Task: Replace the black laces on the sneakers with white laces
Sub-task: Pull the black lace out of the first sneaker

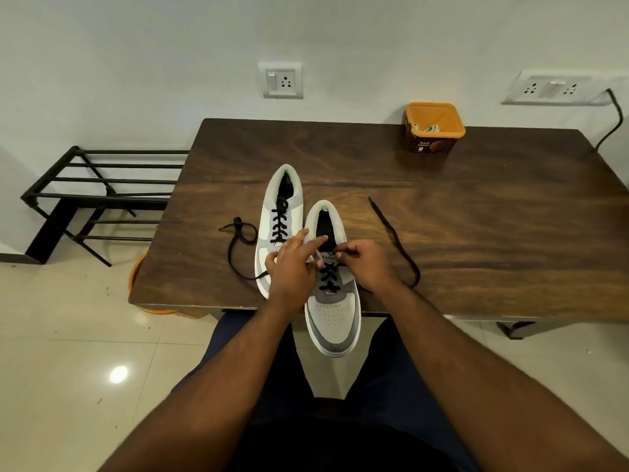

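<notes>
At table's far edge, orange tub (434, 127) holding white laces (429, 128), right hand (362, 264) pinching black lace (328, 277), left hand (292, 264) fingers relaxed

The person has two bare forearms without sleeves, watch or rings. The left hand (293, 267) and right hand (366, 264) are bare. Dark navy trousers (391, 386) cover the legs.
</notes>
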`<state>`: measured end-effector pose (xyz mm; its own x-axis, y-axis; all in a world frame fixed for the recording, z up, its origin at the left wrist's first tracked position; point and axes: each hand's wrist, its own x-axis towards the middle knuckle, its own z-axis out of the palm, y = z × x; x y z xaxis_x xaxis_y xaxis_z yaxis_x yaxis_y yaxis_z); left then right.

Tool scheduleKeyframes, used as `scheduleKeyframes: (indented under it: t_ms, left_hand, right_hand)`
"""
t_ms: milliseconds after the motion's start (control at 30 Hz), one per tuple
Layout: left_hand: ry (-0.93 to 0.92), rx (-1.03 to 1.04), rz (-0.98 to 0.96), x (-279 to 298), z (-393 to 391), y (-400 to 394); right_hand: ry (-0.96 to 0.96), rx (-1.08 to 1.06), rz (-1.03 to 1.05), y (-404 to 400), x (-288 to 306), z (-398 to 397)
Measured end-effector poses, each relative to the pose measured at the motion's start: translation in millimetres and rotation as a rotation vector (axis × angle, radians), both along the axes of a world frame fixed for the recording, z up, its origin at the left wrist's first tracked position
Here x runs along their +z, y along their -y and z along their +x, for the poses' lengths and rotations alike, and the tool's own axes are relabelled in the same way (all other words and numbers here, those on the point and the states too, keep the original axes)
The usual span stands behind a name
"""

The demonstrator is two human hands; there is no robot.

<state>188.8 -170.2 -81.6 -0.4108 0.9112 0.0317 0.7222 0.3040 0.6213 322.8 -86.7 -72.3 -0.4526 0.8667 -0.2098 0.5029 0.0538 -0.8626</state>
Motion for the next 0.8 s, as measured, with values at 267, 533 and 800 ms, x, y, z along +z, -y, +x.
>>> scheduleKeyframes:
  t_ms: [267, 533, 800]
  left_hand:
    - [0.033, -0.128, -0.058, 9.3, -18.1, -3.0]
    - [0.170, -0.103, -0.071, 17.1, -24.9, -1.3]
    - [0.201, -0.057, -0.101, 6.5, -24.4, -5.8]
  right_hand:
    - [0.300, 0.100, 0.237, 10.7, -11.0, -18.8]
    - [-0.424, -0.200, -0.356, 23.5, -16.5, -10.8]
    - [0.136, 0.089, 0.109, 12.7, -1.8, -21.1]
